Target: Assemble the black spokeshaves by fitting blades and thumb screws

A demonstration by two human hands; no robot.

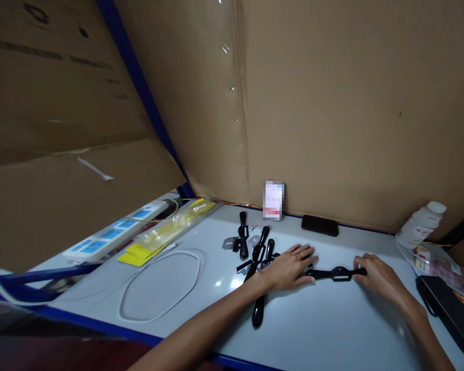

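A black spokeshave body (339,274) lies crosswise on the white table, with two handles and an open middle frame. My right hand (379,278) pinches its right handle end between thumb and fingers. My left hand (292,268) rests flat with fingers spread around the left handle end, the thumb beside it. Under and beyond my left wrist is a pile of more black spokeshaves (258,309), partly covered by the arm. Farther back sits another spokeshave (243,234) among thin metal plates (229,243) and small screws (252,228).
A propped phone (274,201) and a dark phone (319,225) are by the cardboard wall (351,103). At right are a white bottle (421,224) and a black case (448,314). Left hold a looped white cable (158,319), yellow packets (166,234) and a power strip (116,232).
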